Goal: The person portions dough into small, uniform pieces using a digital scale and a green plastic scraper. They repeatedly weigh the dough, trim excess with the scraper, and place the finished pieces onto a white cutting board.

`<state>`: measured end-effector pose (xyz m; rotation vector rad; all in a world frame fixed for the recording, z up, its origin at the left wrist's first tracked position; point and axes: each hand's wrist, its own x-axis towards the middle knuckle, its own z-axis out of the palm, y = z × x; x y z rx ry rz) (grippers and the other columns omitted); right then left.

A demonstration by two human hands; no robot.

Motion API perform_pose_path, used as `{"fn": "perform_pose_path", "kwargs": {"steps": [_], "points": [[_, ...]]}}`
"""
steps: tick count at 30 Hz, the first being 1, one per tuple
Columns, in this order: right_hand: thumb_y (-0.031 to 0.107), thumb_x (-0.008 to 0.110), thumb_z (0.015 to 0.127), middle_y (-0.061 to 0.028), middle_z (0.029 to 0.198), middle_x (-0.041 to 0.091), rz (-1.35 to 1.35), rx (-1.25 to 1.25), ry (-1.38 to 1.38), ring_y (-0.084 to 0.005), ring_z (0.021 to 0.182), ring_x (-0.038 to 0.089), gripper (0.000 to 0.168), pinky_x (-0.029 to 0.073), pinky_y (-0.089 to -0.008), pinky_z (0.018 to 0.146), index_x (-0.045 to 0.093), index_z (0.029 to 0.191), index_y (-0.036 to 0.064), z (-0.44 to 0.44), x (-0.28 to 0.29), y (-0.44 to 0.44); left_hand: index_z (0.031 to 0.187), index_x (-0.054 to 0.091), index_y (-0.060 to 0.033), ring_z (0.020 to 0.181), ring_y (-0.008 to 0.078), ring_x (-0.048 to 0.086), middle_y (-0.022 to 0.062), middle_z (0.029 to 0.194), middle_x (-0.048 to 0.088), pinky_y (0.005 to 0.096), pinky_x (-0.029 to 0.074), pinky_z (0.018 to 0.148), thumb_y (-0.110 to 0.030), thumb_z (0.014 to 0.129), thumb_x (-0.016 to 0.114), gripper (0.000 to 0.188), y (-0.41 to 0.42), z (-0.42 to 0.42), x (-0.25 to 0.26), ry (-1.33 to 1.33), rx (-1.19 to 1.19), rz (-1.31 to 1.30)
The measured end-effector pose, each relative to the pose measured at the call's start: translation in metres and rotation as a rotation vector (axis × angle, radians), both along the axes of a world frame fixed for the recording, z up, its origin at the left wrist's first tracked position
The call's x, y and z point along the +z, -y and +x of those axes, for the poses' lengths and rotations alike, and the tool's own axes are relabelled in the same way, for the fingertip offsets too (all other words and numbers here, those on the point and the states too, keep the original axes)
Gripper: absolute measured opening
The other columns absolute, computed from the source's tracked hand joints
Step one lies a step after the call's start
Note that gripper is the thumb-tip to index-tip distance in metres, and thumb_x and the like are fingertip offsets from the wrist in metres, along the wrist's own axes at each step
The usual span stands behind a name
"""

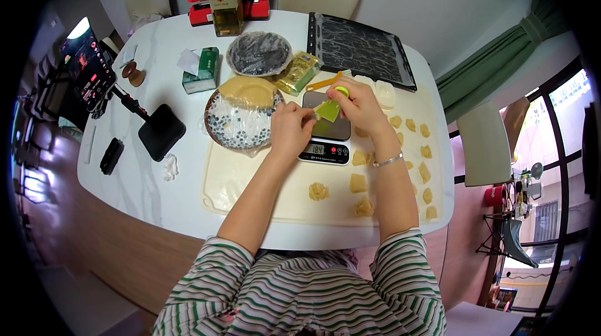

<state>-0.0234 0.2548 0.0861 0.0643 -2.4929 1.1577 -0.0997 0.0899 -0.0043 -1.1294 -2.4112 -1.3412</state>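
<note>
My right hand grips a green plastic scraper by its ringed handle, its blade angled down to the left. At the blade's edge, my left hand pinches a small bit of pale dough between thumb and fingers. Both hands are above a digital kitchen scale, whose display is lit. Left of it, a big piece of yellow dough lies on a patterned plate partly under plastic film. Several dough pieces lie on the cream mat, some partly hidden by my right forearm.
Behind the scale are an orange-handled brush, a yellow packet, a film-covered bowl and a black baking tray. A bottle stands at the far edge. Tissues and a phone on a stand are at left.
</note>
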Motion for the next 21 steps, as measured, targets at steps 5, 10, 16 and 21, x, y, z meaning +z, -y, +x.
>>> {"fn": "perform_pose_path", "kwargs": {"steps": [5, 10, 16, 21], "points": [[0.017, 0.063, 0.094, -0.0124, 0.086, 0.065, 0.072, 0.013, 0.01, -0.0293, 0.077, 0.06, 0.017, 0.048, -0.036, 0.068, 0.067, 0.095, 0.001, -0.002, 0.004, 0.006, 0.09, 0.077, -0.0076, 0.088, 0.0289, 0.057, 0.0074, 0.084, 0.063, 0.0404, 0.047, 0.08, -0.014, 0.071, 0.08, 0.02, 0.0, -0.002, -0.007, -0.019, -0.009, 0.01], [0.017, 0.063, 0.093, -0.0131, 0.087, 0.064, 0.203, 0.079, -0.046, -0.0322, 0.077, 0.061, 0.015, 0.048, -0.038, 0.069, 0.066, 0.094, 0.002, -0.009, -0.005, 0.008, 0.091, 0.076, -0.0083, 0.089, 0.0283, 0.057, 0.0067, 0.084, 0.062, 0.0404, 0.046, 0.08, -0.017, 0.068, 0.083, 0.025, 0.0, -0.002, -0.008, -0.018, -0.01, -0.003], [0.016, 0.063, 0.092, -0.0133, 0.082, 0.061, 0.148, 0.066, -0.047, -0.033, 0.075, 0.059, 0.015, 0.048, -0.0387, 0.068, 0.065, 0.089, 0.002, 0.004, -0.005, 0.022, 0.085, 0.074, -0.0109, 0.087, 0.0267, 0.057, 0.0038, 0.08, 0.062, 0.0395, 0.044, 0.077, -0.023, 0.063, 0.087, 0.028, 0.002, 0.002, 0.003, -0.02, 0.021, -0.019], [0.015, 0.063, 0.091, -0.0124, 0.08, 0.06, 0.073, -0.036, 0.012, -0.0306, 0.074, 0.059, 0.014, 0.047, -0.038, 0.068, 0.065, 0.087, 0.002, 0.047, 0.001, 0.03, 0.075, 0.073, -0.0121, 0.081, 0.0252, 0.059, 0.0029, 0.072, 0.066, 0.0407, 0.04, 0.074, -0.024, 0.064, 0.086, 0.021, 0.011, 0.015, 0.016, -0.035, -0.14, -0.127]]}}
